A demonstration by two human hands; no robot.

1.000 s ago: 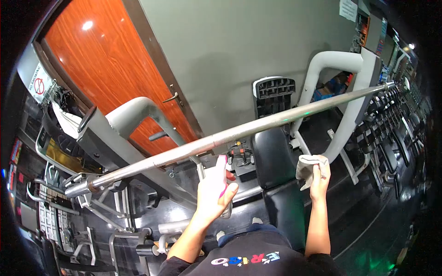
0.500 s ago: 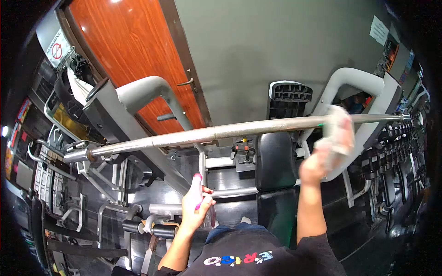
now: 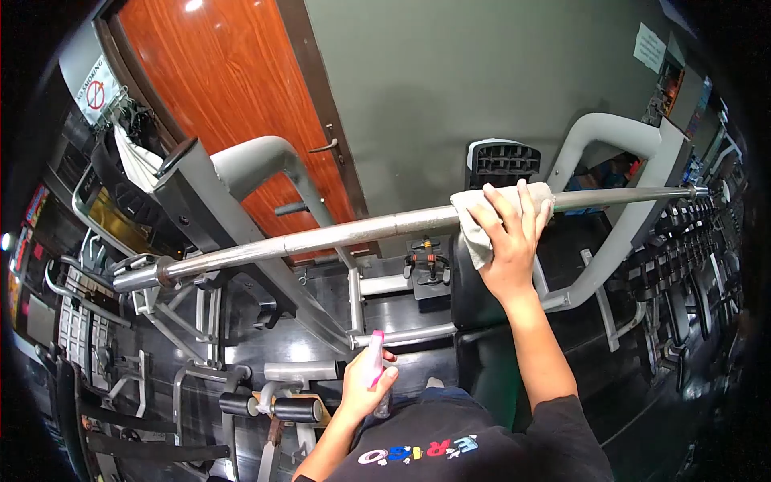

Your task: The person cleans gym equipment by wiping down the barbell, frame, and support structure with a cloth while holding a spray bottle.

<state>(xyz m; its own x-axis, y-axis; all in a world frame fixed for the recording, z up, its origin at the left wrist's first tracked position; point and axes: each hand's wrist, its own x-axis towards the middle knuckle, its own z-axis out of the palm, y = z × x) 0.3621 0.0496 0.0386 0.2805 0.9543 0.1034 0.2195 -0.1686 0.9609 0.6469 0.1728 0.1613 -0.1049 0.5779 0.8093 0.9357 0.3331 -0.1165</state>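
Note:
A long metal bar [image 3: 345,234] runs across the view, its left end lower and nearer. My right hand [image 3: 511,241] presses a pale folded cloth [image 3: 474,229] onto the bar, right of its middle, with the fingers lying over the cloth. Lower down, my left hand [image 3: 365,386] is wrapped round a spray bottle [image 3: 373,360] with a pink and white head. The bottle is below the bar and apart from it. Part of its clear body shows beneath the hand.
Behind the bar stand a grey machine frame [image 3: 273,161] and a brown door [image 3: 217,104]. A black padded bench [image 3: 486,361] is below the bar. Dumbbells [image 3: 675,261] fill a rack at right. Padded rollers [image 3: 297,408] sit at lower left.
My right hand has brought the cloth up from beside the bench and onto the bar, then left along it. My left hand, still holding the spray bottle, is lower relative to the bar.

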